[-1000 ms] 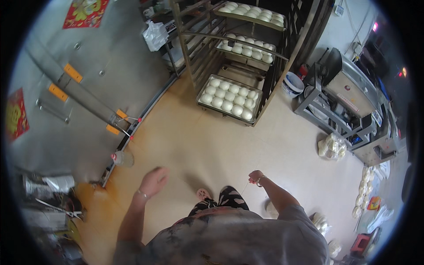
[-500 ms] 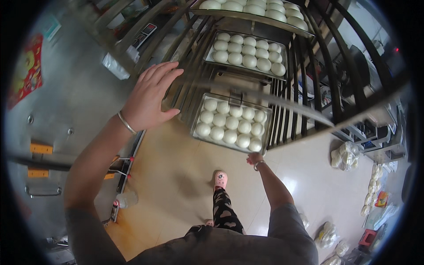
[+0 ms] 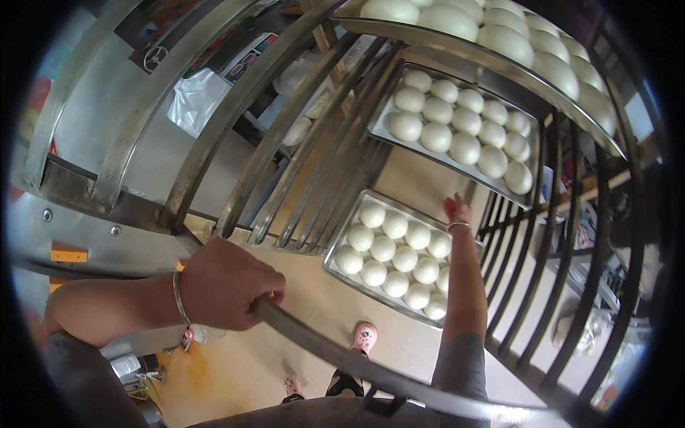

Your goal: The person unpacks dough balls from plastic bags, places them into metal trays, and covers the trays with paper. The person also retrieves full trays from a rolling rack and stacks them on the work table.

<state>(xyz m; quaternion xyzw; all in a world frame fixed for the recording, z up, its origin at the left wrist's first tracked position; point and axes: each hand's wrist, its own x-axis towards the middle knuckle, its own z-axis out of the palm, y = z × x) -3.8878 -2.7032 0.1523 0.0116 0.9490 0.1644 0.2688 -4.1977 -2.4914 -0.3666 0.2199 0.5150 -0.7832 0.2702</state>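
My left hand point(image 3: 232, 285) is closed round a curved metal bar point(image 3: 342, 357) of the rack, which runs from my fist to the lower right. My right arm reaches in past the right side of a lower metal tray point(image 3: 371, 289). Beyond that tray my right hand point(image 3: 457, 210) hangs with its fingers slightly apart and nothing visible in them. White round buns point(image 3: 405, 258) sit in rows on the lower tray. Another tray point(image 3: 460, 165) of buns is farther in, just above my right hand's fingertips.
A top tray point(image 3: 492, 60) of larger-looking buns juts close overhead. Metal slats point(image 3: 203, 143) line the rack's left side, and dark slats point(image 3: 560, 264) its right. A clear plastic bag point(image 3: 200, 100) lies beyond the left slats. My pink clogs point(image 3: 364, 337) stand on the tiled floor.
My view has moved in closer to the rack. My left hand, open in the air before, now grips the bar. My right hand has gone from the lower tray's near corner to beyond it.
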